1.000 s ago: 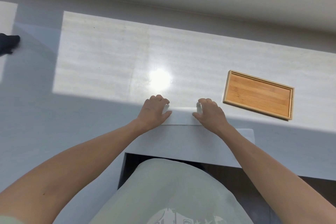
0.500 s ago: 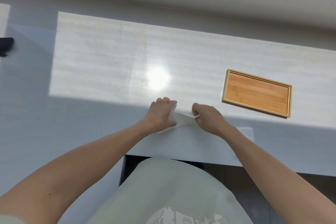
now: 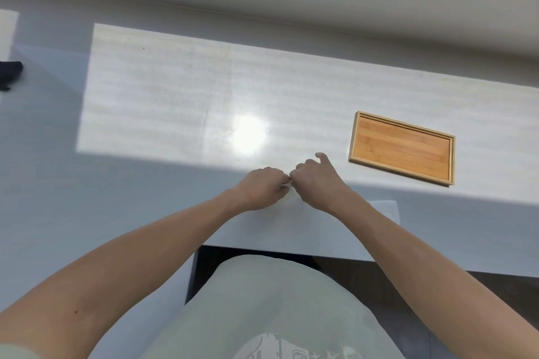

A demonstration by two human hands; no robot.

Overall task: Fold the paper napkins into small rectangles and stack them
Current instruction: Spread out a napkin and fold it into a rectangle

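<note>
Together, left hand (image 3: 264, 188) and right hand (image 3: 313, 181) curl, pinching the folded napkin (image 3: 287, 182) between them.

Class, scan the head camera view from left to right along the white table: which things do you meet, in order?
Dark object at the left edge → left hand → right hand, both pinching a small folded white napkin between them → empty rectangular bamboo tray.
</note>
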